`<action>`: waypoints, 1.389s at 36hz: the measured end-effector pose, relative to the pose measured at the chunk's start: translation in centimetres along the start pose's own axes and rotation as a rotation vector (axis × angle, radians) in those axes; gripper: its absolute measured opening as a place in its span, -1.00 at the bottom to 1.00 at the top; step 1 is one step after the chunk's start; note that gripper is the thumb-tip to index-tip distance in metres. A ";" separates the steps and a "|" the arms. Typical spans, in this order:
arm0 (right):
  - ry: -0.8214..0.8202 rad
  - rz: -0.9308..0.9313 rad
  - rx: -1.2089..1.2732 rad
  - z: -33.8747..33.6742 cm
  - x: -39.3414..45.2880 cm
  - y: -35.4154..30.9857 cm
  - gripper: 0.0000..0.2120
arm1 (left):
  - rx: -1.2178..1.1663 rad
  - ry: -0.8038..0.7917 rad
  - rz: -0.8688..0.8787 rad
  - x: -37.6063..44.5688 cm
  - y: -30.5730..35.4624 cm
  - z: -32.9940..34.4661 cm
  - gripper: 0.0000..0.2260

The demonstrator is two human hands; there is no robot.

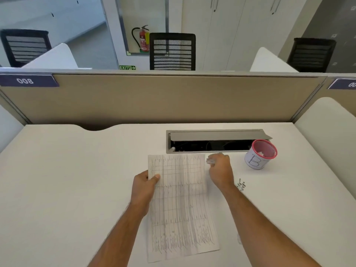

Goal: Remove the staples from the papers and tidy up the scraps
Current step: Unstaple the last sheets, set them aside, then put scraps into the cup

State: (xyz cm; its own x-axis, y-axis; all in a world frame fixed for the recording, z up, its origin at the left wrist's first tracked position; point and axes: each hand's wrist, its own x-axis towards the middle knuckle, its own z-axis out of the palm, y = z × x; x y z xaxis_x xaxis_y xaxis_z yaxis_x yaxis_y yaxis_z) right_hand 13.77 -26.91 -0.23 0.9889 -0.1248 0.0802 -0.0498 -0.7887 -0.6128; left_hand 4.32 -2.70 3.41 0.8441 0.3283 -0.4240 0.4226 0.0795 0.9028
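Observation:
White papers (181,207) ruled with a hand-drawn grid lie on the desk in front of me. My left hand (145,186) pinches their upper left edge, thumb on top. My right hand (220,171) sits just off the top right corner with curled fingers around a small metal tool (210,161), whose shiny tip pokes out toward the paper. A little heap of pulled staples (241,185) lies on the desk to the right of that wrist. A small bin (260,154) with a red rim and a white label stands tilted at the right.
The white desk (77,180) ends at a beige partition behind. An open cable tray (212,141) is sunk into the desk just beyond the papers. A white side divider (327,122) closes off the right.

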 end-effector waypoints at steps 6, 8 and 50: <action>0.011 -0.146 -0.447 0.9 2.2 2.2 -0.60 | -0.006 0.011 -0.029 0.3 -0.4 -0.1 -0.76; -0.025 -0.128 -0.532 1.1 2.7 2.8 -0.69 | -0.008 0.013 -0.039 0.3 -0.6 -0.2 -0.76; -0.283 0.049 0.663 -2.0 -8.0 -18.6 -0.83 | 0.074 -0.044 0.037 -10.2 -1.6 -0.9 -0.82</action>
State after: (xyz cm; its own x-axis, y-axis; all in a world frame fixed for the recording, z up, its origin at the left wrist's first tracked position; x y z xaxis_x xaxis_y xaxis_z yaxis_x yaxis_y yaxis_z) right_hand 6.54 -12.46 12.10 0.9905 0.0812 -0.1110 -0.0883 -0.2437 -0.9658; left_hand -5.25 -5.37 6.38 0.8727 0.2881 -0.3942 0.4125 -0.0028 0.9110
